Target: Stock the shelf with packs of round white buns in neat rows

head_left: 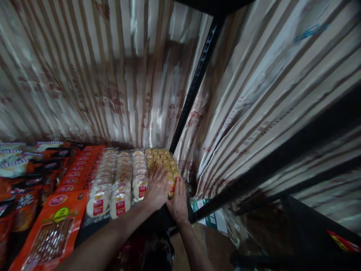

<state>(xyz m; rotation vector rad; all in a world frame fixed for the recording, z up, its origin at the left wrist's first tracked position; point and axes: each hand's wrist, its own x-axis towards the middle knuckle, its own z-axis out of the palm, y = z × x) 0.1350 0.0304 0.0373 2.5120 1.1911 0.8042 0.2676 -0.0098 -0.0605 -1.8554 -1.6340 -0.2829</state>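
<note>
My left hand (158,187) lies flat with its fingers stretched over small yellow-wrapped snack packs (162,156) at the right end of a dark shelf. Against the right side of these packs rests my right hand (178,199), its fingers extended and its thumb towards the left hand. Part of a yellow pack (171,185) shows between the two hands; the rest of it is hidden. Just left stand rows of clear packs of round white biscuits (140,184) with red labels.
Orange snack packets (58,222) stand in a row farther left, beside dark and white bags (12,162). A black perforated post (194,82) rises behind the shelf corner. Printed corrugated sheeting (121,75) lines the walls. A dark bar (270,162) slants across the right.
</note>
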